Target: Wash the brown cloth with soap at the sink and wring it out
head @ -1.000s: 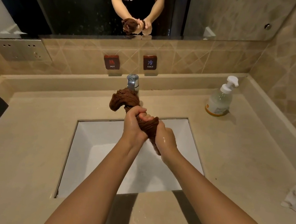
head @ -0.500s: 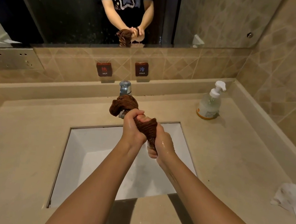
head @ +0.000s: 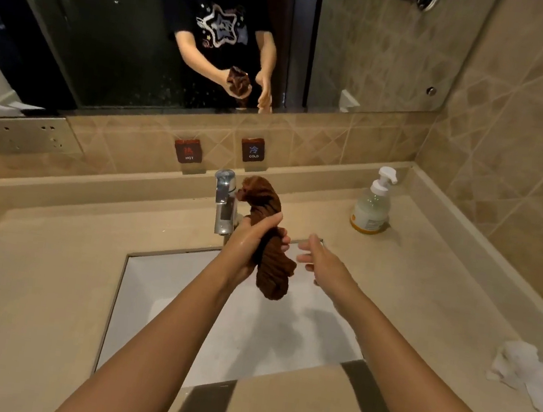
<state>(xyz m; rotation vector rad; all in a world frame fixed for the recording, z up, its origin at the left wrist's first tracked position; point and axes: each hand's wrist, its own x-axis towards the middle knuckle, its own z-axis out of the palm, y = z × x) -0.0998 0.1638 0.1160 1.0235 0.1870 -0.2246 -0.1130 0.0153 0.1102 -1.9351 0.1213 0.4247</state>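
From the head camera, the left hand (head: 247, 239) is gripping the brown cloth (head: 274, 268) around its middle, fingers curled round it. The cloth is twisted into a ropy roll and is tilting, its upper end pointing toward 12 o'clock beside the chrome faucet (head: 224, 199) and its lower end hanging toward 5 o'clock over the white sink basin (head: 178, 300). The right hand (head: 326, 265) is hovering just beside the cloth at its 3 o'clock, fingers straight and spread, holding nothing and not touching the cloth. Both forearms are reaching in from 6 o'clock across the beige countertop (head: 34, 264).

A clear soap pump bottle (head: 371, 207) is standing upright on the counter at 2 o'clock from the basin, well apart from the hands. A crumpled white tissue (head: 529, 376) is lying near the counter's edge at 4 o'clock. On the tiled wall at 12 o'clock, a HOT label (head: 187, 151) and a COLD label (head: 253, 150) are sitting side by side above the faucet. A socket plate (head: 24, 135) is showing at 10 o'clock. The mirror (head: 113, 29) above is reflecting the person's torso, both hands and the cloth.
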